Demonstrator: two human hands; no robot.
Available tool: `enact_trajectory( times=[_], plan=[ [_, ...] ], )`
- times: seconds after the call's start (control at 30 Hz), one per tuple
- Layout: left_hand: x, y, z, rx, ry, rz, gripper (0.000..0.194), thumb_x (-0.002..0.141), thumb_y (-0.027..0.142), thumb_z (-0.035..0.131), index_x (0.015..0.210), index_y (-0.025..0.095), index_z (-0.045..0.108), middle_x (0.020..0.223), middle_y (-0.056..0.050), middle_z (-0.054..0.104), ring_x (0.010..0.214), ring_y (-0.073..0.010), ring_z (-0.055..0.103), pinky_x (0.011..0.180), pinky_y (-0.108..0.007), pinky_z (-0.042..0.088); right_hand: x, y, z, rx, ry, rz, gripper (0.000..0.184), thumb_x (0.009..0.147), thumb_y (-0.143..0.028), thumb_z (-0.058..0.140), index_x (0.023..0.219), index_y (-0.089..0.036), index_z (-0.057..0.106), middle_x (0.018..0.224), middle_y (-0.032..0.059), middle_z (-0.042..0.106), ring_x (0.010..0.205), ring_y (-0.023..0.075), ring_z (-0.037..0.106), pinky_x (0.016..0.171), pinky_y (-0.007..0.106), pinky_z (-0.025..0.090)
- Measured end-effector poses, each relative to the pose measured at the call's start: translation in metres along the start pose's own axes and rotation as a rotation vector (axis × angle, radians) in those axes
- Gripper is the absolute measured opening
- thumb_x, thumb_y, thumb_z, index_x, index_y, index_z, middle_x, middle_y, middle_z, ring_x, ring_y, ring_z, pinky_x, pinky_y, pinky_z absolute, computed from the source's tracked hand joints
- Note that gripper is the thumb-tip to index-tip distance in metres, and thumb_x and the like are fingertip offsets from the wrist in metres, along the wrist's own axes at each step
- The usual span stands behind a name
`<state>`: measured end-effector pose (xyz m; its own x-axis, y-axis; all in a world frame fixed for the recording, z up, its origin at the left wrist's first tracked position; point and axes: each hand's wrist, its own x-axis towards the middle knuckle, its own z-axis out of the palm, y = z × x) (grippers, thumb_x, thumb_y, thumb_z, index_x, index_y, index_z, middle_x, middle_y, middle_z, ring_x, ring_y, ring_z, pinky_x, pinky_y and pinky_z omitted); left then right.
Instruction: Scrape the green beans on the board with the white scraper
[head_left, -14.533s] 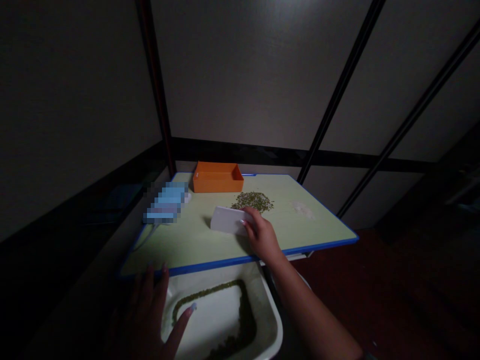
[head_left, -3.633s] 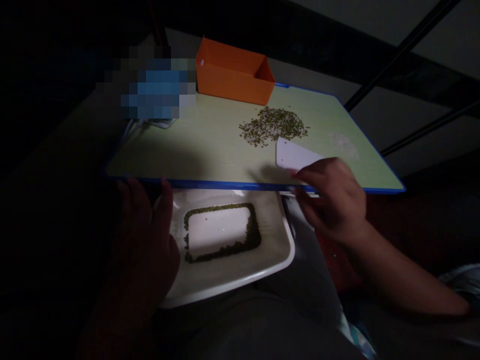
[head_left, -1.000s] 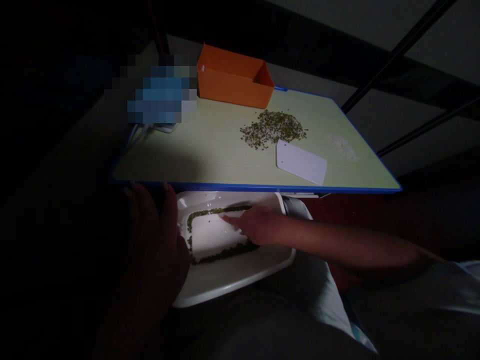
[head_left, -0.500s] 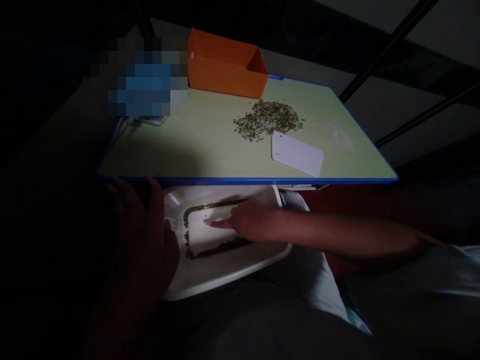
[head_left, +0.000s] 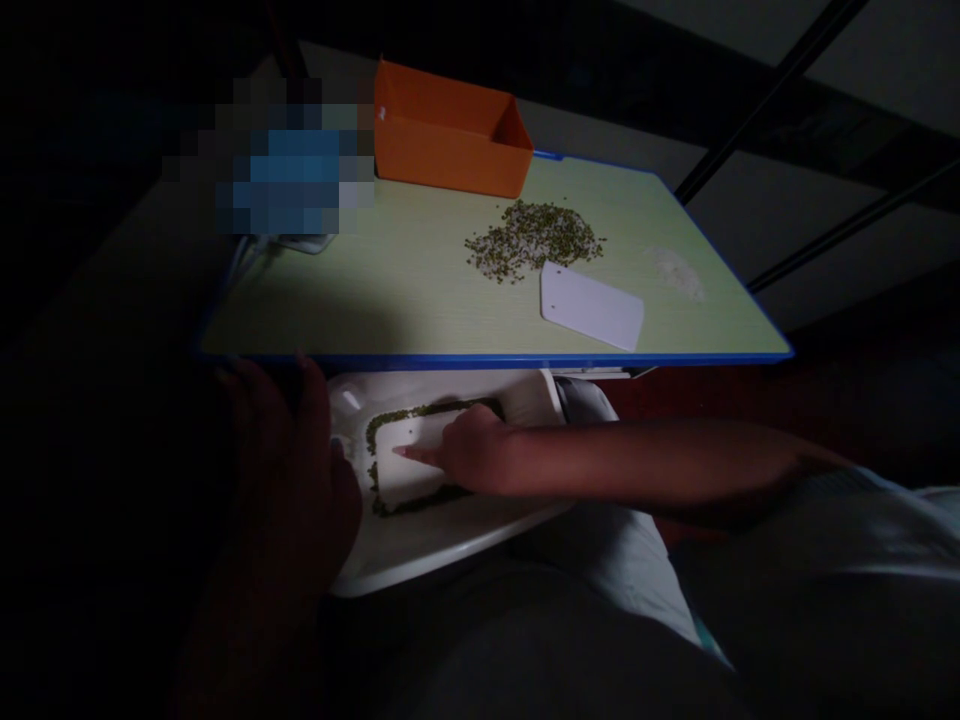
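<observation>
Your right hand reaches across from the right, into the white plastic tray on your lap. The index finger is stretched out, its tip on or just above the tray's pale floor, while the other fingers curl under; it holds nothing that shows. Around that floor runs a rectangular band of green mung beans, most likely lying there because the step of the recessed floor stops them.

Your left hand is deep in shadow at the tray's left side, its fingers rising towards the board's near edge. It may be steadying the tray, but the dark hides whether those fingers are closed on anything.

Just beyond the tray, the pale green board with its blue edge sits close above it, so the two surfaces lie within easy reach of each other. On the board, a loose pile of mung beans lies beside a white plastic scraper, which rests flat and free of your hands. An orange box stands at the far edge, and a faint pale patch of fine grains lies to the right. A pixelated blue object blocks the far left corner.
</observation>
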<state>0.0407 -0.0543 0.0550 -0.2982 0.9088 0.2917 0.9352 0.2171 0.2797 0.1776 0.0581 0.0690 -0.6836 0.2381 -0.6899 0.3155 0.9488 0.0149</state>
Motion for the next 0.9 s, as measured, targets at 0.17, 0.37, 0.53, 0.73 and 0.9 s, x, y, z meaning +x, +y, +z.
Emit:
enact_trajectory(
  times=[0.17, 0.37, 0.53, 0.73, 0.9],
  plan=[
    [0.0, 0.002, 0.002, -0.01, 0.023, 0.0, 0.073, 0.085, 0.02, 0.04, 0.152, 0.008, 0.013, 0.161, -0.028, -0.001, 0.15, -0.0426, -0.002, 0.12, -0.062, 0.016, -0.019, 0.019, 0.014, -0.021, 0.052, 0.049, 0.067, 0.095, -0.01, 0.045, 0.154, -0.035, 0.025, 0.107, 0.0155, 0.073, 0.092, 0.0301, 0.07, 0.07, 0.042, 0.056],
    [0.001, 0.004, 0.002, -0.049, 0.024, -0.022, 0.075, 0.083, 0.019, 0.042, 0.152, 0.011, 0.013, 0.163, -0.024, -0.002, 0.15, -0.042, -0.001, 0.12, -0.063, 0.016, -0.024, 0.032, 0.017, 0.037, 0.267, -0.072, 0.035, 0.093, -0.015, 0.05, 0.125, -0.018, 0.063, 0.103, 0.0143, 0.073, 0.095, 0.0283, 0.069, 0.068, 0.034, 0.051],
    [0.002, 0.006, 0.0, -0.045, 0.025, -0.027, 0.076, 0.083, 0.019, 0.042, 0.152, 0.011, 0.012, 0.163, -0.023, -0.003, 0.15, -0.0422, -0.002, 0.12, -0.064, 0.013, -0.004, 0.019, 0.009, 0.078, 0.184, -0.1, 0.031, 0.091, -0.038, 0.06, 0.104, -0.014, 0.073, 0.099, 0.0153, 0.076, 0.097, 0.0291, 0.07, 0.071, 0.035, 0.054],
    [0.001, 0.006, -0.001, -0.037, 0.002, -0.019, 0.075, 0.083, 0.019, 0.042, 0.151, 0.007, 0.013, 0.162, -0.026, -0.003, 0.15, -0.0414, -0.004, 0.121, -0.062, 0.011, 0.023, 0.01, 0.005, 0.107, 0.08, -0.094, 0.041, 0.086, -0.048, 0.066, 0.101, -0.011, 0.074, 0.101, 0.0188, 0.075, 0.1, 0.0321, 0.071, 0.074, 0.038, 0.058],
    [0.001, 0.007, -0.002, -0.029, -0.012, -0.024, 0.074, 0.084, 0.019, 0.041, 0.151, 0.006, 0.013, 0.161, -0.029, -0.002, 0.15, -0.0417, -0.005, 0.12, -0.062, 0.012, 0.036, 0.006, 0.009, 0.175, 0.077, -0.03, 0.038, 0.083, -0.043, 0.071, 0.101, -0.01, 0.074, 0.101, 0.0214, 0.075, 0.099, 0.0327, 0.071, 0.076, 0.042, 0.059]
  ],
)
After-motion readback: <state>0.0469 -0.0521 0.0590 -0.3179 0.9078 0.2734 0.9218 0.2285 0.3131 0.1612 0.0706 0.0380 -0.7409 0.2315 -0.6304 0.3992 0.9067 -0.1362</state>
